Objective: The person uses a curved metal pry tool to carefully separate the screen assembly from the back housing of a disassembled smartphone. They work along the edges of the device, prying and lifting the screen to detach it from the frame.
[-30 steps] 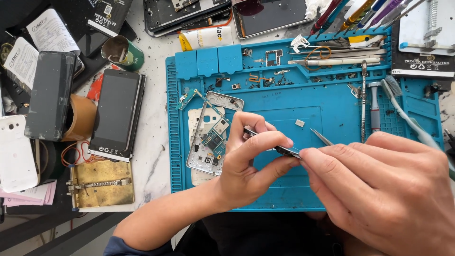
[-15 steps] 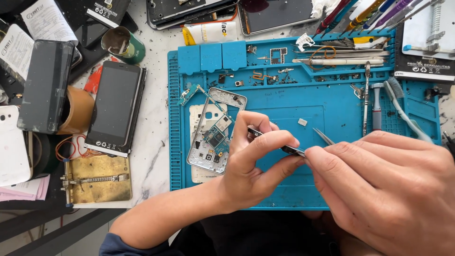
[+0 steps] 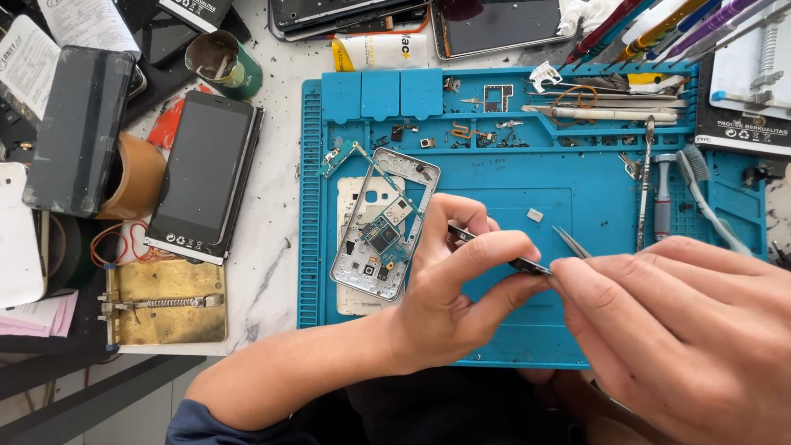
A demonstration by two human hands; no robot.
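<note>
My left hand [image 3: 461, 284] pinches a small thin dark part [image 3: 527, 265] between thumb and fingers, above a blue repair mat [image 3: 577, 189]. My right hand [image 3: 684, 330] meets it from the right and holds metal tweezers [image 3: 570, 243], whose tips poke out past my fingers close to the dark part. Just left of my left hand lies an opened silver phone frame [image 3: 383, 227] with a green circuit board [image 3: 383, 239] exposed, resting partly on a white back cover [image 3: 362, 194].
Loose screws and small parts [image 3: 486, 136] sit in the mat's upper trays; a tiny white chip [image 3: 535, 215] lies mid-mat. Screwdrivers [image 3: 647, 181], a toothbrush [image 3: 709, 198] and pens [image 3: 659, 25] lie at right. Black phones [image 3: 202, 177], a brass clamp plate [image 3: 165, 311] and a tape roll [image 3: 136, 177] crowd the left.
Both hands have stayed together on the small dark part, shifting only slightly; the view has drifted a little. Nothing on the mat has moved.
</note>
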